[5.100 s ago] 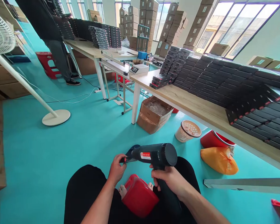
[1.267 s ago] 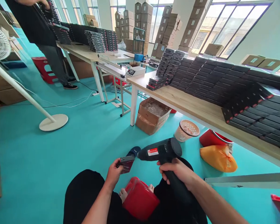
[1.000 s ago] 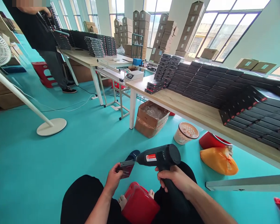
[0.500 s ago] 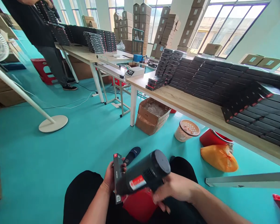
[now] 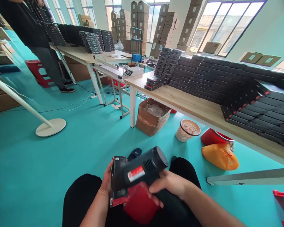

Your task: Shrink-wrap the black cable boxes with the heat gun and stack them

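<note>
My left hand (image 5: 106, 179) is closed around a flat black box (image 5: 119, 162) with a red band at its lower end. The box's broad face is turned up toward me, partly hidden by the gun. In my right hand (image 5: 167, 184) is a dark heat gun (image 5: 148, 165) with a red and white label, gripped by its handle. Its nozzle end points left, over the box and close to it; whether they touch I cannot tell. Below the gun, between my knees, part of a red seat (image 5: 142, 205) shows.
Stacked black boxes (image 5: 203, 75) line the wooden table (image 5: 191, 108) on my right. Beneath and beside it stand a carton (image 5: 148, 121), a waste basket (image 5: 187, 130) and an orange bag (image 5: 220, 156). A white fan stand (image 5: 50, 127) is at left. A person (image 5: 38, 41) stands at the far table.
My left hand has turned the box from its narrow side to its broad face. The heat gun has shifted slightly left with my right hand. The view has swung a little.
</note>
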A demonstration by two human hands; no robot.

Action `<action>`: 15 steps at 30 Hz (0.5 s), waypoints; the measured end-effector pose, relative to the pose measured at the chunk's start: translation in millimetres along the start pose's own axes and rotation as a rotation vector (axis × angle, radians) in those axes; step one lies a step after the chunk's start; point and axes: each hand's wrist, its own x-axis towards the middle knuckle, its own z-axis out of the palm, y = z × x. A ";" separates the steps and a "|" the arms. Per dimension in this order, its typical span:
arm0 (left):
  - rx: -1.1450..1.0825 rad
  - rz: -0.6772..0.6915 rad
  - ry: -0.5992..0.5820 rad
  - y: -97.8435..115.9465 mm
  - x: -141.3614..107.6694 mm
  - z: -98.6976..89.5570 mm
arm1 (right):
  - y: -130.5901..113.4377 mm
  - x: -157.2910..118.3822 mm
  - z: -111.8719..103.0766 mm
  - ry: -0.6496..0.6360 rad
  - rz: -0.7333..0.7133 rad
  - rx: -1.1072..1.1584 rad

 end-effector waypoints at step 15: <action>-0.195 0.226 0.401 6.4 33.9 -25.5 | 53.5 -27.3 3.2 0.088 -0.169 0.106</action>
